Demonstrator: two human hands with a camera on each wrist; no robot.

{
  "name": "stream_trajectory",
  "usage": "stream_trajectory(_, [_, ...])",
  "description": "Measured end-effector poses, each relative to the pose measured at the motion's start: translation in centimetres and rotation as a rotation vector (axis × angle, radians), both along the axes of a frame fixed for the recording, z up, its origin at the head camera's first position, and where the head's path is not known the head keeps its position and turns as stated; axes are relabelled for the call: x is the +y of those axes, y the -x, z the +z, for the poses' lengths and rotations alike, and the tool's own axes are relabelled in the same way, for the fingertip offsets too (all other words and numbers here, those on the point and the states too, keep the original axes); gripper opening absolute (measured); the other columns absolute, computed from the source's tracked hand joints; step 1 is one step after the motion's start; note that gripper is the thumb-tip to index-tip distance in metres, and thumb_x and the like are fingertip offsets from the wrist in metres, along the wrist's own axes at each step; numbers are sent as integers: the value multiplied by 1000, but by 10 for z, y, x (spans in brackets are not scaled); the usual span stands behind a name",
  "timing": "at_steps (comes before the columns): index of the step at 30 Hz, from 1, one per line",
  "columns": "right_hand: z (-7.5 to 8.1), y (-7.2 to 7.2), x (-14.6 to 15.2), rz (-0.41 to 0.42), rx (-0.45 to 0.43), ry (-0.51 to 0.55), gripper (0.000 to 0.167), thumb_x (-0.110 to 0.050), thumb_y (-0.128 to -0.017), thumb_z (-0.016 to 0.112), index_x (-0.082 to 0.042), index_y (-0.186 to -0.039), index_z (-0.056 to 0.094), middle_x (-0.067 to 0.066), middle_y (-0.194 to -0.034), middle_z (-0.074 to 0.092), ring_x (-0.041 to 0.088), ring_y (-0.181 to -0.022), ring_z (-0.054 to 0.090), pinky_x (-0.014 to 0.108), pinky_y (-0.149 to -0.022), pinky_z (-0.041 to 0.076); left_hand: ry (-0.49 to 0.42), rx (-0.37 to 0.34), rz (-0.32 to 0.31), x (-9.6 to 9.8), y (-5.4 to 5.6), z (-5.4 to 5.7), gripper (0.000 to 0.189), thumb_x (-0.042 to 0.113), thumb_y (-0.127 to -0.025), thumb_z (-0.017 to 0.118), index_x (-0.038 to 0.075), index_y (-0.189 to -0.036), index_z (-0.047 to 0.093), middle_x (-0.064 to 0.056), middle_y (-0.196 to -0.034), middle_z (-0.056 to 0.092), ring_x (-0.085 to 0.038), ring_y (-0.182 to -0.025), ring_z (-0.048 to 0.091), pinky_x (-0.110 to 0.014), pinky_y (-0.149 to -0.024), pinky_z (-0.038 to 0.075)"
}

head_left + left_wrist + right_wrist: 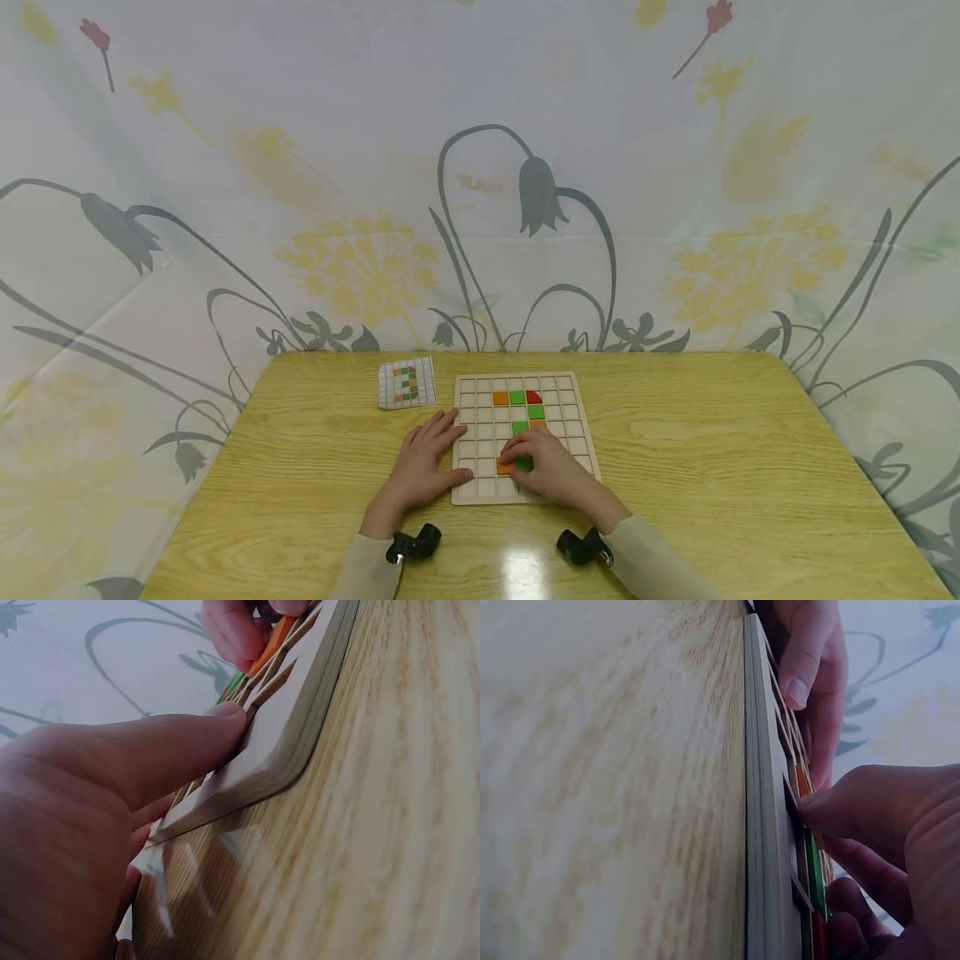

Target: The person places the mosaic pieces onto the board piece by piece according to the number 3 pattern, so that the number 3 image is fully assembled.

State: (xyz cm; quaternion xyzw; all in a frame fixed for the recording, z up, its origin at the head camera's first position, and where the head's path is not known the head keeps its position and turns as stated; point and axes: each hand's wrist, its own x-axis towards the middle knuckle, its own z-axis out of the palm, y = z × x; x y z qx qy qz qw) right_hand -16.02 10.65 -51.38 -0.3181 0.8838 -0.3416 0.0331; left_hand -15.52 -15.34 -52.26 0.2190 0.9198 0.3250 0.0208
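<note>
A wooden grid board (465,490) lies on the table with colored tiles in its cells. My left hand (422,467) rests at its left edge, fingers spread and fairly straight, thumb on the rim. Over the lower middle cells, my right hand (551,467) pinches an orange square tile (506,468) between thumb and fingers. In the left wrist view that orange tile (271,646) stands at the fingertips. Beside it a green tile (814,870) is partly covered by the right hand, and a red tile (819,934) shows beneath the hand in the right wrist view.
Higher on the board are an orange tile (500,398), green tiles (517,397) and a red rounded tile (533,397). A paper card (407,383) printed with a colored grid pattern lies behind the left hand. A flowered curtain (480,250) hangs along the table's far edge.
</note>
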Motion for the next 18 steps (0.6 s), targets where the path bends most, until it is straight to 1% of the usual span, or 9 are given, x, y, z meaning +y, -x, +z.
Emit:
stream_trajectory(7, [0,1,-1,0,0,8,14,-7,-87,74,-12,-99,79,-3,-109,67,20,-105,54,45,-94,45,10,1,-3,-1,0,1,68,43,-87,72,12,-144,55,-5,-161,31,-30,-149,20,-63,-114,12])
stream_trajectory(11, [-2,1,-1,1,6,13,14,-8,-87,74,-12,-99,79,-4,-108,66,20,-104,54,44,-94,45,9,2,-1,-1,1,-1,68,44,-87,72,12,-144,54,-5,-161,31,-31,-149,20,-63,-114,12])
stream_trajectory(15, [-3,2,0,4,34,44,13,-8,-86,75,-14,-98,79,-5,-107,67,20,-103,56,44,-93,46,19,0,4,-2,1,-4,69,45,-87,71,12,-145,54,-4,-162,30,-30,-150,20,-62,-115,13])
stream_trajectory(18, [-2,2,1,-12,43,81,14,-8,-85,76,-16,-97,79,-6,-106,67,20,-103,58,45,-93,47,21,-4,6,-2,1,-4,69,46,-87,71,13,-145,54,-4,-162,30,-29,-150,19,-62,-115,12])
